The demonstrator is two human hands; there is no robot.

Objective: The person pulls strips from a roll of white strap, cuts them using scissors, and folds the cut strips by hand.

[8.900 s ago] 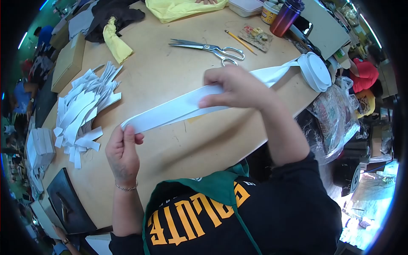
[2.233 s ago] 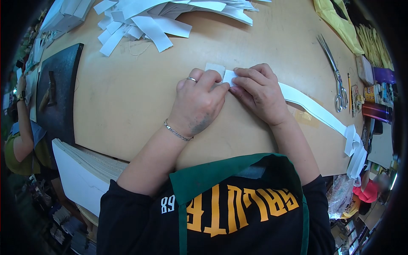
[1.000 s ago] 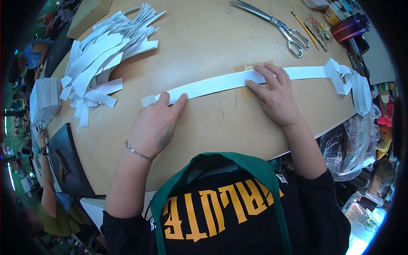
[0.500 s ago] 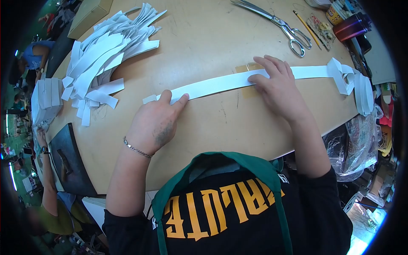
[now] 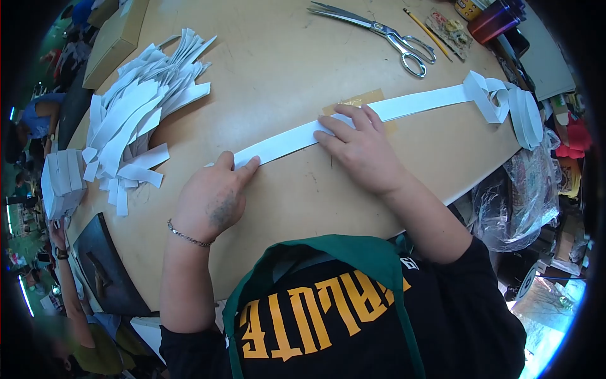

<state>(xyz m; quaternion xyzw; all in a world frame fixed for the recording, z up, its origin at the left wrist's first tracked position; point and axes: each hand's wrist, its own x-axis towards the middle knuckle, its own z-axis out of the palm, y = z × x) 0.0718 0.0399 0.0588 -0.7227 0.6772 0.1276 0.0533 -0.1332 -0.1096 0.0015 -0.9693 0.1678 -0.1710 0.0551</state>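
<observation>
A long white strip (image 5: 278,145) runs slantwise over the table, its right part ending in loose folds and a coil (image 5: 525,119) at the table's right edge. My left hand (image 5: 211,201) rests at the strip's left end, thumb and forefinger apart and pressing on it; the other fingers are partly hidden. Farther right, my right hand (image 5: 361,150) lies over the strip with its fingers spread, touching its top. Brown tape (image 5: 363,99) shows on the table beneath the strip. A heap of cut white strips (image 5: 136,110) lies left of my hands.
Large metal scissors (image 5: 385,35) lie at the back, near a pencil (image 5: 426,33) and a dark red bottle (image 5: 495,20). A cardboard box (image 5: 117,41) is at the far left. A black board (image 5: 107,268) sits at the left edge, near another person's arm (image 5: 69,278).
My right hand has slid left along the strip, closer to my left hand. My left hand still presses the strip's left end. The whole view has shifted slightly.
</observation>
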